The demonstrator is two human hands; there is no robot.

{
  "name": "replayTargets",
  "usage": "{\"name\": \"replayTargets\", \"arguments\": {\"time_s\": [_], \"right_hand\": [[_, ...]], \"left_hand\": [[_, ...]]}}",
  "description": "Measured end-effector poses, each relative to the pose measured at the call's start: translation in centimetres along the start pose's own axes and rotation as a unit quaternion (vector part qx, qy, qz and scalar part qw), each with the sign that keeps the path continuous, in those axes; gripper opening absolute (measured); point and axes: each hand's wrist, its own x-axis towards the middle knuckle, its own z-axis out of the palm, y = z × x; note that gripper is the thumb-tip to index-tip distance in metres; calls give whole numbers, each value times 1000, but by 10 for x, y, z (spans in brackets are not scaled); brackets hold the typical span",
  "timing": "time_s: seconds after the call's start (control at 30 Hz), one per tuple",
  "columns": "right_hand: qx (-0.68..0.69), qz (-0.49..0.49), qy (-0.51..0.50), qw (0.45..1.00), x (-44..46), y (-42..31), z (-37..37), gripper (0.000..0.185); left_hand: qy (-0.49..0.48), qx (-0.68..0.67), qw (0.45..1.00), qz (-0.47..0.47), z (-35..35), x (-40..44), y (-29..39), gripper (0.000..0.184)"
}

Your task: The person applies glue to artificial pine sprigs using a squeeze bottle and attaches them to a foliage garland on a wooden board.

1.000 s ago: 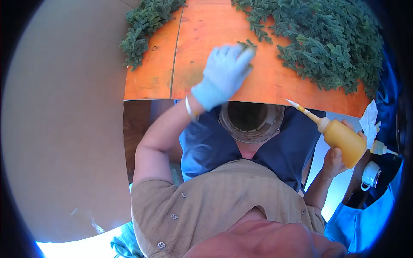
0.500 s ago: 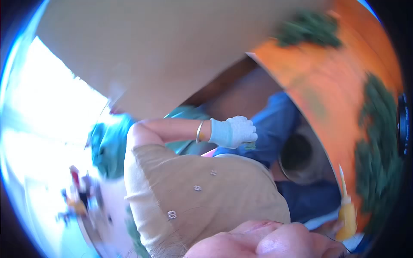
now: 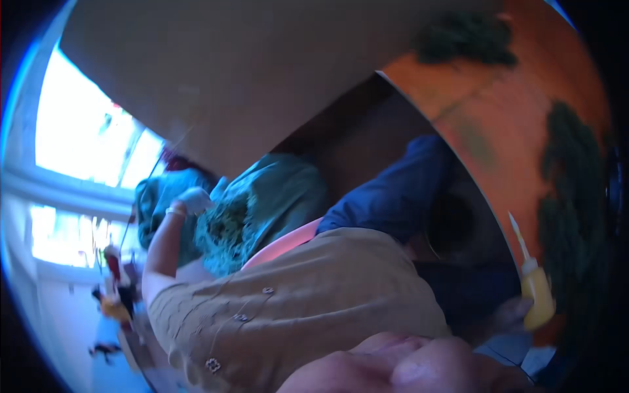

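Squeeze bottle (image 3: 538, 300), filled with something yellow, is at the lower right of the frame, its slim pale nozzle (image 3: 518, 234) pointing up and tilted a little to the left. The right hand (image 3: 511, 316) grips it near the base; the hand is dim and partly hidden, so the placing of each finger cannot be told.

At the left of the frame, the left hand (image 3: 194, 200), in a white glove, is at the upper edge of a green sack (image 3: 282, 190), right by the stringy green sprigs (image 3: 229, 229) at its mouth. Its fingers reach toward the sprigs, but blur hides whether they are closed on any. A pale bangle (image 3: 174, 211) circles the wrist.

Another green bundle (image 3: 154, 190) lies just beside this hand. Below the sack, a curved pink edge (image 3: 285, 243) runs along the tan shirt (image 3: 314, 288). Right of center, a dark round container (image 3: 451, 224) is by the navy trousers (image 3: 393, 200).

An orange tabletop (image 3: 504, 137) curves down the right side, with one clump of evergreen foliage (image 3: 465, 40) at the upper right and a longer mass (image 3: 570, 177) near the right edge. A broad brown surface (image 3: 229, 78) fills the upper middle.
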Motion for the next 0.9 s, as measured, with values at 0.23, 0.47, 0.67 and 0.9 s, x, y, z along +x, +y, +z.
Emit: {"name": "replayTargets", "arguments": {"time_s": [0.23,0.47,0.67,0.9], "right_hand": [[36,56,143,987,-4,-9,-17,74],[-13,92,162,982,-23,-21,-47,80],[-88,124,181,972,-18,-31,-49,83],[6,142,193,971,-18,-22,-38,84]], "left_hand": [[282,69,662,691,-68,-34,455,14],[497,43,266,824,-87,-60,713,33],[408,215,379,802,-74,-43,791,20],[-148,-160,738,638,-103,-62,682,25]]}}
